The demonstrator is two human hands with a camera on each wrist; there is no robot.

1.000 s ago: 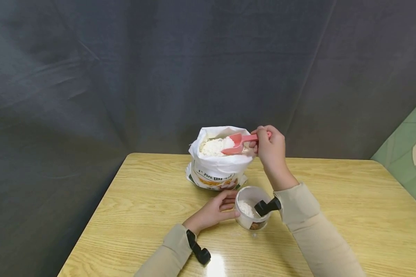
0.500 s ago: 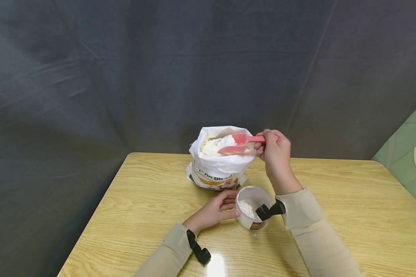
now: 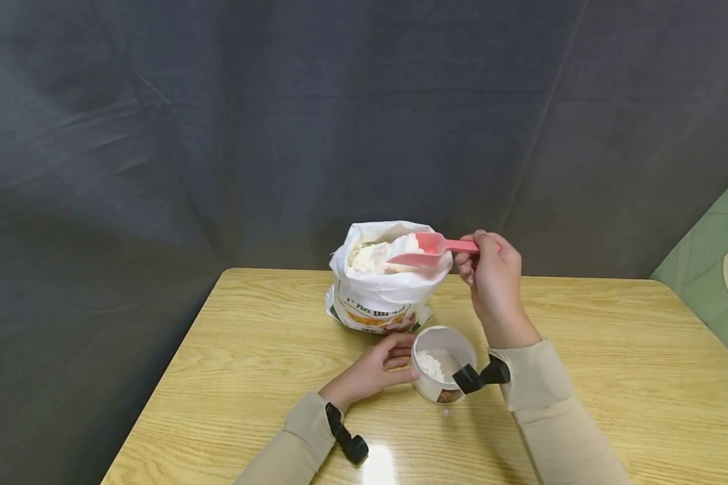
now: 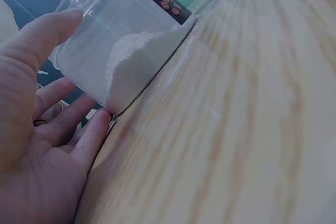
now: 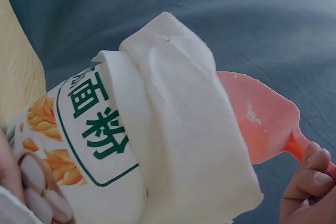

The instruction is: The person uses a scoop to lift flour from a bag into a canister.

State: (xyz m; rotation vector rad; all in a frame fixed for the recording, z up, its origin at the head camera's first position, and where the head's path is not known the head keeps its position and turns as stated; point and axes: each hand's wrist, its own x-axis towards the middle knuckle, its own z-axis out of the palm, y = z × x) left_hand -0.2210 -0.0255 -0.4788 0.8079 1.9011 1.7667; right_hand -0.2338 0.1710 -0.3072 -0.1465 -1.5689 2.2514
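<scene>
2 hands in play! The right hand is raised, fingertips pinching the handle of the pink scoop, whose blade juts left over the mouth of the white bag. Low down, the left hand spreads thumb and fingers against the round, see-through tub, powder sloping inside. The soft, creased bag stands near the table's far edge, tub just in front.

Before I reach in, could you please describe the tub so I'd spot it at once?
On the wooden table stands a white bag. In front, beside the left hand, is the tub. Unlike the bag, it is small, round and see-through.
</scene>
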